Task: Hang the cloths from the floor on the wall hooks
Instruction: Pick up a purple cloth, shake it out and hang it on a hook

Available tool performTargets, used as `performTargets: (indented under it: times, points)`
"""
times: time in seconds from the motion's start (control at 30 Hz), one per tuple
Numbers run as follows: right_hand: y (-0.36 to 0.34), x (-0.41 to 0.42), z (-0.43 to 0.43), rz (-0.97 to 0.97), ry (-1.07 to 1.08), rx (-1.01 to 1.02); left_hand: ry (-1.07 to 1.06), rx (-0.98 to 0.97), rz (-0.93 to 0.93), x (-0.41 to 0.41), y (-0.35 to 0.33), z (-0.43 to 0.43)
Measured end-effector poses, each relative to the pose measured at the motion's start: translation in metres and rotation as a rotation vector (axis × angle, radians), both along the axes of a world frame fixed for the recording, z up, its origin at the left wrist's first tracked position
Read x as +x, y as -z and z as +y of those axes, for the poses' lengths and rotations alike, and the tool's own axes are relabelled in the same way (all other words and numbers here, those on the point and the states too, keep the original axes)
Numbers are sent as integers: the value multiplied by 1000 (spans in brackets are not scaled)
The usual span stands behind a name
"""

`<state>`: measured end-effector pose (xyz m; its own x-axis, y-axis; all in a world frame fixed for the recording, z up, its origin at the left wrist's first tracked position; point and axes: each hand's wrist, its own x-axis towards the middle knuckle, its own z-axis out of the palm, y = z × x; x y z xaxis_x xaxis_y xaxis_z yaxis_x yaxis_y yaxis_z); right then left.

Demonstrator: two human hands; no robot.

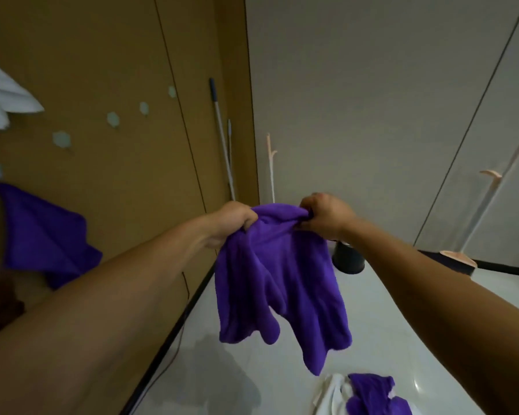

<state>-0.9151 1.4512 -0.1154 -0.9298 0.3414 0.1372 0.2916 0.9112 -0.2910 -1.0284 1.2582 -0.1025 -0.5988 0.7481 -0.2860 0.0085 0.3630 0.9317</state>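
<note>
Head view: my left hand (pixel 232 221) and right hand (pixel 324 215) each pinch the soft, floppy purple fleece cloth (pixel 277 274) by its top edge, above the floor (pixel 246 354); light, bunches easily, so I'd grip corners.

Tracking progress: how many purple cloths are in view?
3: held cloth in left hand and right hand; hung cloth on brown wall; pile cloth on floor, maybe hiding more.

Arms outstretched, left grip (pixel 233 220) and right grip (pixel 324 216) clutching cloth (pixel 277 271)
</note>
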Motion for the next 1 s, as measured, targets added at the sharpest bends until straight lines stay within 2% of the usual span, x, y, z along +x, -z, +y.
performTargets:
  times: [0.07, 0.17, 0.23, 0.3, 0.37, 0.4, 0.47, 0.57, 0.7, 0.77, 0.87, 1.0]
  points:
    - [0, -10, -11, 101, 87, 32, 21, -26, -132, 1, -2, -16]
    - [3, -27, -33, 93, 170, -25, 153, -159, -261, -3, -4, -39]
    - [3, -38, -51, 104, 147, -230, 233, -309, -254, -4, -7, -55]
    - [3, -48, -71, 153, 67, -590, 240, -357, -274, -3, -10, -68]
    - [7, -53, -88, 190, 0, -888, 144, -281, -294, -6, -10, -80]
    - [11, -54, -94, 181, -11, -972, 72, -192, -301, -9, -10, -86]
    - [25, -54, -100, 92, 39, -1020, -63, -9, -323, -18, -12, -99]
    - [54, -52, -101, -137, 160, -1089, -206, 133, -378, -31, -17, -117]
    - [84, -49, -109, -417, 196, -1277, -243, 290, -428, -39, -24, -131]
    - [90, -54, -116, -471, 173, -1450, -219, 375, -455, -39, -28, -133]
    - [83, -70, -133, -289, 59, -1678, -211, 442, -434, -43, -32, -138]
    - [57, -84, -149, 38, 110, -1684, -229, 418, -401, -55, -29, -158]
